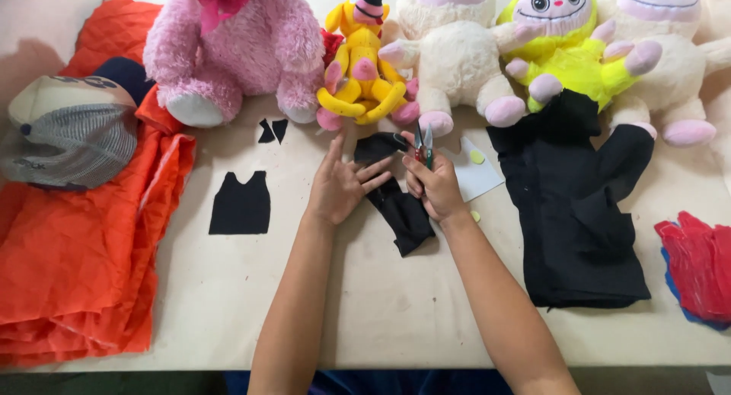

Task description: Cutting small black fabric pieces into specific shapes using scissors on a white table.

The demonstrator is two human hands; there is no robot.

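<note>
My left hand lies flat with fingers spread on a strip of black fabric on the table. My right hand grips small thread snips, blades pointing up toward the top end of the strip. A vest-shaped black cut-out and two tiny black pieces lie to the left. A white paper piece with a small yellow-green shape sits just right of my right hand.
Plush toys line the far edge: pink bear, yellow figure, white, lime and cream ones. Folded black cloth at right, red fabric far right, orange fabric and cap at left.
</note>
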